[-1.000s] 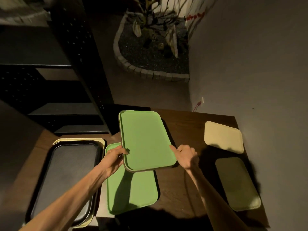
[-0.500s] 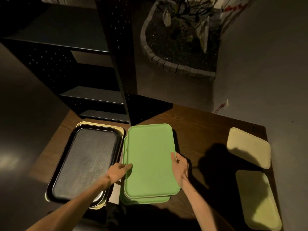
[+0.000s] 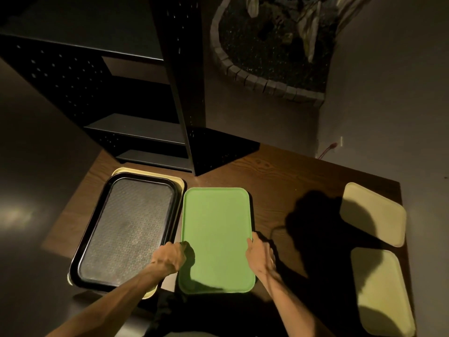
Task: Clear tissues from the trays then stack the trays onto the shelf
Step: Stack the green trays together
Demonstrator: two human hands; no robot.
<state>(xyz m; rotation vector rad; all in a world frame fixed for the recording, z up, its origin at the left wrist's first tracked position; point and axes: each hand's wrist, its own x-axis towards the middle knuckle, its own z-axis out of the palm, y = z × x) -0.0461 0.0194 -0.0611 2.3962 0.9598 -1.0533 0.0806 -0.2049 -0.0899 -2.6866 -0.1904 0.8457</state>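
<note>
Lower green tray [image 3: 180, 285] mostly hidden beneath top one.

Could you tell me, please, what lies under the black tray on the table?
A pale yellow tray lies under the black tray; only its far rim and near corners show. The black tray covers the rest, so whether anything sits between or beneath them cannot be seen.

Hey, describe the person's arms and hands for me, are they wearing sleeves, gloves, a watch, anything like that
Both forearms are bare up to the frame's bottom edge, with no sleeves showing. The left hand and right hand wear no gloves. No watch, bracelet or ring is visible, though the dim light could hide something small.
</note>
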